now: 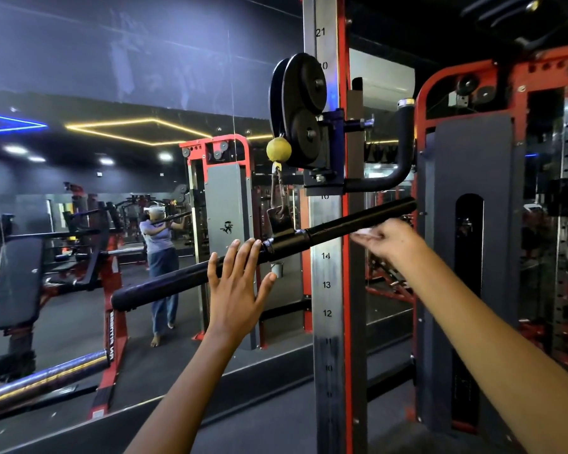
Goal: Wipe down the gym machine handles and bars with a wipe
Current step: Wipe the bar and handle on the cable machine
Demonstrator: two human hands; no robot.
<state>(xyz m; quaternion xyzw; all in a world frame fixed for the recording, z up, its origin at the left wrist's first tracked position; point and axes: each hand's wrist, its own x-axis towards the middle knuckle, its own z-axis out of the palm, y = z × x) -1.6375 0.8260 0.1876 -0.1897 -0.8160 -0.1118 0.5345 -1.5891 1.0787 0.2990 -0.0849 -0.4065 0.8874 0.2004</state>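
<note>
left hand (pixel 235 291): bare, no glove | right hand (pixel 386 239): bare | forearms: sleeveless

The numbered steel upright (pixel 327 290) carries a pulley block (pixel 304 116); from it a carabiner (pixel 277 191) hangs the black straight bar (pixel 263 253), tilted.

- The right hand (pixel 386 235) is motion-blurred; its fingers cannot be made out, nor whether it holds a wipe.
- The left hand (pixel 238 283) covers part of the bar (pixel 164 283), and whether its palm touches it cannot be told.
- Both forearms are cut off by the near edge.
- The post (pixel 328 273) is cut off top and bottom; its lowest numbers are too blurred to read.
- The mirrored person (pixel 159 244) is too small for detail.
</note>
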